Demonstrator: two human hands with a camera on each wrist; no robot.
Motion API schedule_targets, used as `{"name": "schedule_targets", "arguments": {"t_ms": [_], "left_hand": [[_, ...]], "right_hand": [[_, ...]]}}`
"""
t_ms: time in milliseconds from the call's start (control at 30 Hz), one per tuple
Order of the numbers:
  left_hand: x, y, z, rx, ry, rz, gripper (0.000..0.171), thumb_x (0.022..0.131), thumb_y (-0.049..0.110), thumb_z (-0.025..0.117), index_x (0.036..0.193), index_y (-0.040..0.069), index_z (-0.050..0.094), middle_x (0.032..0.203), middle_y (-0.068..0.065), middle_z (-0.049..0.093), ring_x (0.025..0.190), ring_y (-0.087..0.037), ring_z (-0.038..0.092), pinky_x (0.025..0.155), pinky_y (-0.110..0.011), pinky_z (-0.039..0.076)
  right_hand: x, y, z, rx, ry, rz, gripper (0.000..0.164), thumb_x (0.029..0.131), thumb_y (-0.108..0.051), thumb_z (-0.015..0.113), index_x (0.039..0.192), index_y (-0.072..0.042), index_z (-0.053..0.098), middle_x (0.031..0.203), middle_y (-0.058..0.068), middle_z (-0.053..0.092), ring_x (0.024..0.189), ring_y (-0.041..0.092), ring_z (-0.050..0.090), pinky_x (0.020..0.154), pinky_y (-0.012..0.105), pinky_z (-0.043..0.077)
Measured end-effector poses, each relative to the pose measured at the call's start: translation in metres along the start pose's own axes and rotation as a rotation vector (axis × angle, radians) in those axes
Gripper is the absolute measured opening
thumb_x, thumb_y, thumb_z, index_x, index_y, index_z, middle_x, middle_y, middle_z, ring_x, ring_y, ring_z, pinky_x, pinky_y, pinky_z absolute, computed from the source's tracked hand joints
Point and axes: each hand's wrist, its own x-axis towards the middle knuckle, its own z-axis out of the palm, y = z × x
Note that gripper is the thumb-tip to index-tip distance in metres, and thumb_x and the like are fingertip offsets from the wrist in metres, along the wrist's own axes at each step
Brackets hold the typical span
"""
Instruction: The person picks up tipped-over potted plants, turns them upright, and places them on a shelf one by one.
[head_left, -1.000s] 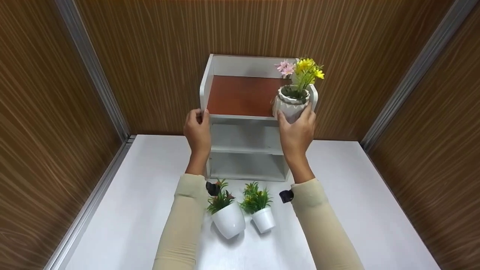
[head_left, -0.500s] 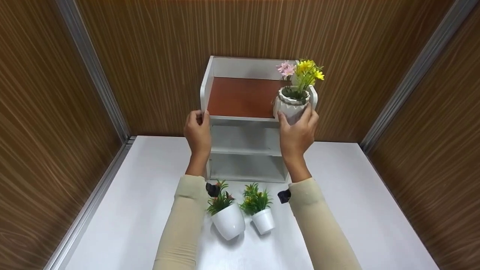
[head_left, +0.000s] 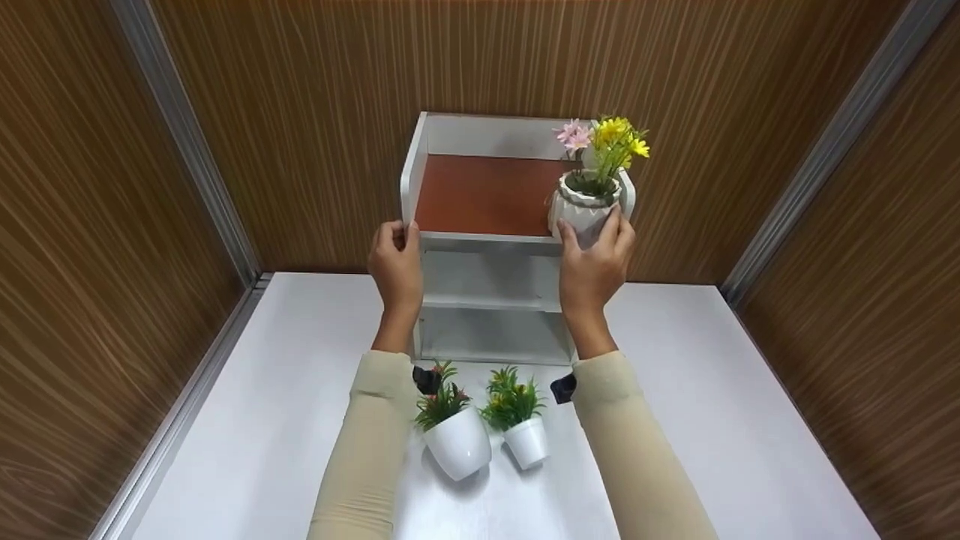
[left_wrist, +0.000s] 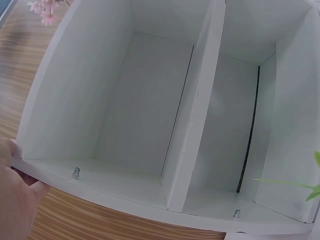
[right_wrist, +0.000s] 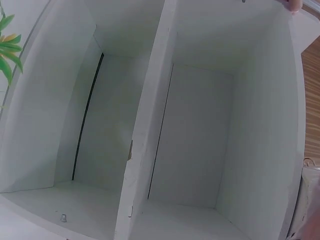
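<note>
An off-white ceramic pot with ribbed sides and a zigzag rim point(head_left: 581, 219) has dark twine round its neck and carries pink flowers point(head_left: 574, 138) and yellow flowers point(head_left: 616, 136) on green stems. It is at the front right of the reddish-brown top board point(head_left: 484, 195) of a white wooden shelf unit point(head_left: 487, 301), just beside the right side panel point(head_left: 628, 196). The right hand point(head_left: 597, 266) grips the pot, thumb on one side and fingers on the other. The left hand point(head_left: 396, 262) pinches the front edge of the left side panel point(head_left: 409, 180).

The unit stands on a white desk point(head_left: 285, 390), its two compartments open toward the person, with dark wood-grain walls point(head_left: 495, 56) around and grey metal strips point(head_left: 184, 135) at the corners.

The pot is upright, its long axis vertical, mouth and blooms upward; the pink stems are on the left, the yellow ones lean right. In front of the unit, a larger glossy white pot point(head_left: 459, 446) and a smaller white pot point(head_left: 527, 442), both with green plants, lie tilted, tops toward the unit.
</note>
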Motion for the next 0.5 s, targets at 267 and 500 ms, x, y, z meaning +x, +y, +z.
{"name": "schedule_targets", "arguments": {"t_ms": [267, 500], "left_hand": [[0.0003, -0.0013, 0.0005, 0.009, -0.001, -0.011, 0.023, 0.102, 0.025, 0.062, 0.107, 0.003, 0.066, 0.1, -0.01, 0.066, 0.09, -0.017, 0.062, 0.076, -0.029, 0.054], [0.0006, -0.0001, 0.0009, 0.004, -0.006, -0.013, 0.022, 0.102, 0.024, 0.062, 0.106, 0.003, 0.065, 0.099, -0.009, 0.066, 0.089, -0.017, 0.062, 0.074, -0.029, 0.053]], "right_hand": [[0.0024, -0.0016, 0.0054, -0.035, 0.011, -0.012, 0.079, 0.086, -0.04, 0.079, 0.145, 0.003, 0.049, 0.138, 0.019, 0.053, 0.13, 0.033, 0.052, 0.11, 0.043, 0.041], [0.0024, -0.0008, 0.0063, -0.067, 0.021, -0.025, 0.08, 0.087, -0.042, 0.078, 0.145, 0.004, 0.048, 0.139, 0.021, 0.052, 0.131, 0.034, 0.05, 0.113, 0.042, 0.038]]}}
